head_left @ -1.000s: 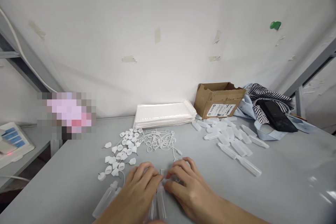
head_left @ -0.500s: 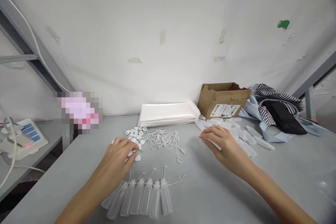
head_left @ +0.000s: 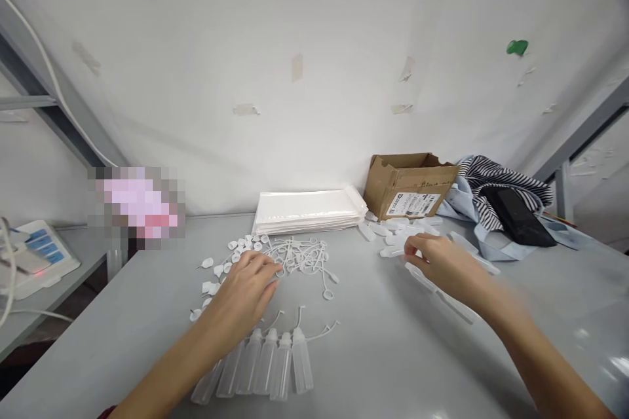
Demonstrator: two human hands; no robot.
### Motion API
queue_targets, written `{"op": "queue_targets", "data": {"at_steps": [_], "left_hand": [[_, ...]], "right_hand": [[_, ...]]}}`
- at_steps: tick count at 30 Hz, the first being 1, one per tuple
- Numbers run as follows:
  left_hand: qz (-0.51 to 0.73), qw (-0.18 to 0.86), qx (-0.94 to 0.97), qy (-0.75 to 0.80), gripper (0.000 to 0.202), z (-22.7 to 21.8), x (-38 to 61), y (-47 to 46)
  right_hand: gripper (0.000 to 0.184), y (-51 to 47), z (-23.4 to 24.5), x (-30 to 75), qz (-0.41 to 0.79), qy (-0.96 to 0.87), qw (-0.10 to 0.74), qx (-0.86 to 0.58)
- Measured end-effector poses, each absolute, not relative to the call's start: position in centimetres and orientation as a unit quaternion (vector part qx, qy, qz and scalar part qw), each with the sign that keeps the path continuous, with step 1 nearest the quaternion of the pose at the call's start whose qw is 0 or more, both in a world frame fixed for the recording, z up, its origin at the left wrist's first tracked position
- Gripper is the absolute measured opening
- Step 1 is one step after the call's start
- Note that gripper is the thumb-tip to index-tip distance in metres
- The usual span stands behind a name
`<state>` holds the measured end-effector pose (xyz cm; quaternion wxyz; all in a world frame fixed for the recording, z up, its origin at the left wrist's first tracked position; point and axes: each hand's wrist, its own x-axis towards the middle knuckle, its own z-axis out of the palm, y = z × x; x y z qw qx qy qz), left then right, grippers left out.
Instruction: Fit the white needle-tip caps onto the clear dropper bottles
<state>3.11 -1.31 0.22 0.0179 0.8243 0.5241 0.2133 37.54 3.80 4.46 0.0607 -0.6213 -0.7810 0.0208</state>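
The right hand (head_left: 437, 262) bends its fingers down at the near edge of the loose bottles (head_left: 403, 233); whether they grip one cannot be told. The left hand (head_left: 243, 289) hangs by the white caps (head_left: 236, 254) and looped straps (head_left: 301, 256), its thumb a little apart from the loosely curved fingers. Nearer, strapped bottles (head_left: 266, 363) lie in a row on the bench (head_left: 363, 353). Beyond sit white envelopes (head_left: 309, 209) and, to their right, a cardboard box (head_left: 410, 183).
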Motion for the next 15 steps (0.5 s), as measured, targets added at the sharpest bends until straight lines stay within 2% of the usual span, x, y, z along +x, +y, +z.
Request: {"op": "queue_targets", "data": {"at_steps": [6, 11, 15], "left_hand": [[0.189, -0.002, 0.840, 0.508, 0.023, -0.7, 3.1, -0.4], [0.198, -0.029, 0.840, 0.505, 0.029, -1.7, 2.9, -0.9], [0.218, -0.030, 0.839, 0.497, 0.028, -1.2, 2.5, -1.5]], "right_hand": [[0.020, 3.6, 4.8, 39.0, 0.031, -0.763, 0.028, -0.645], [0.007, 3.7, 5.1, 38.3, 0.034, -0.762, 0.022, -0.646], [0.020, 4.0, 4.7, 37.2, 0.022, -0.767, 0.010, -0.641]]}}
